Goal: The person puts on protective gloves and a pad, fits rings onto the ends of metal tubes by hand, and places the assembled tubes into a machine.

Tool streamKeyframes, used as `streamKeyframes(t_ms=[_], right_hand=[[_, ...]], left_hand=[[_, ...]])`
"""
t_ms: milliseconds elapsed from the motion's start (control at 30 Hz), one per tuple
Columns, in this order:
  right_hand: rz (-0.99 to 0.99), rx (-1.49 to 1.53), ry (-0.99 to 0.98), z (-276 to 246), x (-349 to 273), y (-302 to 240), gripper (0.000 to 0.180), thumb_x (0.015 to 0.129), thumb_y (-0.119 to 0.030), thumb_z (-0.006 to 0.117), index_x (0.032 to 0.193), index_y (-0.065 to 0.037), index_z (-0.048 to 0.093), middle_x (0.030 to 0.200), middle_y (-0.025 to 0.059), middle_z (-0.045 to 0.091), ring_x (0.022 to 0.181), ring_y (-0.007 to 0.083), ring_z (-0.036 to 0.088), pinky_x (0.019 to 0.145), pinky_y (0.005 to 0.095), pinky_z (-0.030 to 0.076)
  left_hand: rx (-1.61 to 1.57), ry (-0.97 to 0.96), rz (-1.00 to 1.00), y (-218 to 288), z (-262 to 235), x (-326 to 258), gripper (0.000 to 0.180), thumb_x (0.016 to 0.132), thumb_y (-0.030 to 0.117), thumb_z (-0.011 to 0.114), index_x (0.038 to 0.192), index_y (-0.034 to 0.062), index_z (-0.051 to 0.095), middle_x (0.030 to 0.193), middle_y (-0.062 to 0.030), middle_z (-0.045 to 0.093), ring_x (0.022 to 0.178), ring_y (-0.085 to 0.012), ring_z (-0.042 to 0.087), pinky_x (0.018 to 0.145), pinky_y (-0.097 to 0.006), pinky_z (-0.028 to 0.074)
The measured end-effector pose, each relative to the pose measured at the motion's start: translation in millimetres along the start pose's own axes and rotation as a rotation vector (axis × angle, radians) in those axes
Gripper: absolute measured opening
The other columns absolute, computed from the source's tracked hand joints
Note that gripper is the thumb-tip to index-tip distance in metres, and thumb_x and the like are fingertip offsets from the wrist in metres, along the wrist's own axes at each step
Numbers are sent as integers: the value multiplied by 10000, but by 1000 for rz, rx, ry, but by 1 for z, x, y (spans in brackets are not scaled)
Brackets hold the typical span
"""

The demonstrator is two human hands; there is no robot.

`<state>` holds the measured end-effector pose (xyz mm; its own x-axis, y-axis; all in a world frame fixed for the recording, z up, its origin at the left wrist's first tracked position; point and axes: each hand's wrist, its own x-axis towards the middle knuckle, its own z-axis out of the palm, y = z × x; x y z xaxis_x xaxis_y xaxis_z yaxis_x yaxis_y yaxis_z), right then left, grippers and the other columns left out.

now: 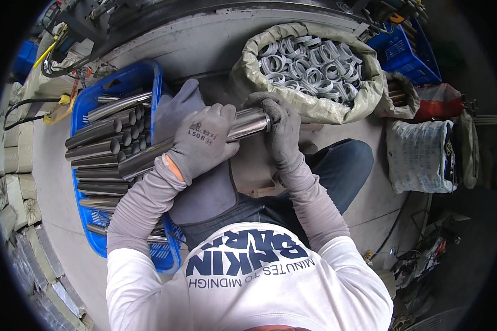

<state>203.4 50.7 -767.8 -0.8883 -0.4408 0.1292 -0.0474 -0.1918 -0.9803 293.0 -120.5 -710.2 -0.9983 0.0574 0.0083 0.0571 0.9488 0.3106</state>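
Observation:
A shiny metal tube (247, 126) lies slantwise across my lap, its open end low on the left. My gloved left hand (204, 140) wraps round its middle. At the upper right end, my gloved right hand (281, 129) has its fingers curled round the tube; a thin rim shows there, and I cannot tell whether it is a separate ring. To the left, a blue plastic basket (156, 74) holds several similar tubes (96, 132). Beyond my right hand stands a woven sack (337, 114) full of light grey rings (315, 63).
A dark grey cloth (204, 193) covers my left thigh. On the right are a white sack (417, 154), a red sack (436, 102) and a blue crate (411, 60). A machine frame (188, 38) runs along the far side. Wrapped bundles (19, 204) line the left edge.

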Motion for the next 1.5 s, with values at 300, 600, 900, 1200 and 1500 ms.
streamKeyframes(t_ms=[300, 600, 900, 1200, 1500], right_hand=[[65, -99, 106, 13, -8, 21, 223, 1028, -100, 555, 1074, 49, 716, 997, 98, 727, 927, 169, 673, 847, 297, 526], [-395, -704, 210, -57, 23, 25, 302, 1044, -193, 491, 1111, -5, 717, 1020, 93, 729, 891, 179, 696, 806, 326, 559], [-260, -960, 344, -99, 61, 8, 455, 939, -385, 725, 1244, -49, 709, 1258, 203, 688, 1113, 333, 680, 950, 421, 540], [-6, -1471, 369, -217, 73, 30, 314, 884, -314, 737, 1039, -46, 793, 1346, 169, 676, 1264, 380, 607, 1066, 456, 497], [109, 494, 26, -136, 29, -10, 456, 1023, -180, 566, 1413, 56, 567, 1288, 183, 676, 1212, 285, 670, 1072, 428, 554]], left_hand=[[179, -134, 15, 5, 5, 8, 470, 762, 313, 840, 1052, 68, 563, 1001, -113, 665, 961, -288, 707, 813, -411, 568], [-990, 80, -214, 18, 20, -57, 539, 988, 284, 712, 1430, 6, 576, 1310, -124, 671, 1159, -286, 658, 1027, -476, 531], [-764, 936, 250, -74, -58, -22, 489, 1013, 28, 624, 1484, -22, 502, 1499, -253, 541, 1347, -297, 602, 1110, -481, 552], [-8, 241, -46, -7, -41, -20, 590, 715, 205, 820, 1252, 53, 627, 1060, -175, 654, 993, -361, 652, 862, -482, 511], [24, 203, -39, -17, -5, -21, 601, 709, 266, 807, 1254, 71, 645, 1052, -135, 689, 1003, -341, 682, 866, -467, 524]])
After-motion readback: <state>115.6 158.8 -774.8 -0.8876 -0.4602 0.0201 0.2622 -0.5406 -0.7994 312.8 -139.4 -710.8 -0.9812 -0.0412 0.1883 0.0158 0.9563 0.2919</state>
